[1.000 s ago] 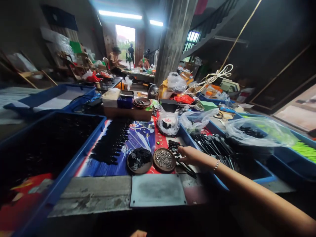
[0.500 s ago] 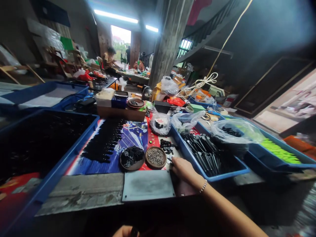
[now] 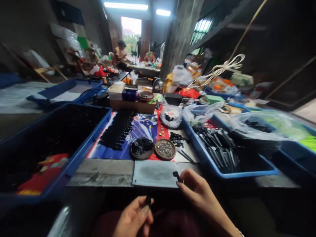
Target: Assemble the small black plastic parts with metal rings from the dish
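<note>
Near the table's front edge, my left hand [image 3: 134, 217] is closed in a pinch on a small black piece [image 3: 148, 200], mostly covered by the fingers. To its right, my right hand [image 3: 197, 189] grips a small black part with a rounded head [image 3: 175, 174] between thumb and fingers. The two pieces are apart. Behind the hands lies a pale flat plate [image 3: 154, 171]. Beyond it stand a round dish of black parts [image 3: 131, 152] and a round dish of small metal pieces [image 3: 155, 153]. Two thin black rods [image 3: 186, 155] and several small black parts [image 3: 176, 139] lie beside the dishes.
At right, a blue tray [image 3: 247, 173] holds bundled black rods under plastic bags [image 3: 266, 125]. Another blue tray [image 3: 96, 138] with dark contents stands at left. A row of black pieces [image 3: 117, 130] lies on a printed sheet. People [image 3: 120, 54] sit at a far table.
My right hand has come back from the loose black parts towards me, now with a black part in its fingers. My left hand has risen further into view. The camera has turned slightly.
</note>
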`<control>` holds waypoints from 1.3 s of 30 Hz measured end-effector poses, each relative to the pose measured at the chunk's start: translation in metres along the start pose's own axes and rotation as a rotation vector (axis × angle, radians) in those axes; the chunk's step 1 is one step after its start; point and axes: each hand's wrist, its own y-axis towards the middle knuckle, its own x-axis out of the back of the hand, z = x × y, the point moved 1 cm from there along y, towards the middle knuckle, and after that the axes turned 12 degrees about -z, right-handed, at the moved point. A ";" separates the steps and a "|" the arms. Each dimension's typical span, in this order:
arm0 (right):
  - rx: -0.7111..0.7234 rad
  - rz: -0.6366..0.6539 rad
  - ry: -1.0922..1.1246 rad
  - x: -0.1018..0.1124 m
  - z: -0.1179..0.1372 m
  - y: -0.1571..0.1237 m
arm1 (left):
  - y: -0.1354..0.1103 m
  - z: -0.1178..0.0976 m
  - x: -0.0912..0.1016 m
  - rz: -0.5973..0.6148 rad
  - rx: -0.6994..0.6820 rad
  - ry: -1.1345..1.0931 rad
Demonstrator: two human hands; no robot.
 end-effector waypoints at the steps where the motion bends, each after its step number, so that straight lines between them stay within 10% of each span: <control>1: -0.002 0.021 0.165 -0.008 0.007 -0.012 | -0.004 -0.004 -0.006 -0.014 -0.026 -0.020; 10: -0.196 0.177 0.649 -0.064 0.035 -0.043 | -0.016 -0.013 -0.026 -0.094 -0.050 -0.314; 20: 0.044 0.301 0.511 -0.072 0.045 -0.054 | -0.011 -0.009 -0.017 -0.161 -0.074 -0.342; 28: 0.039 -0.030 0.266 -0.025 0.024 0.025 | -0.017 -0.008 -0.005 -0.253 -0.068 -0.172; 39: 0.372 0.228 -0.272 -0.090 0.047 0.121 | -0.013 0.002 0.016 -0.186 -0.041 -0.164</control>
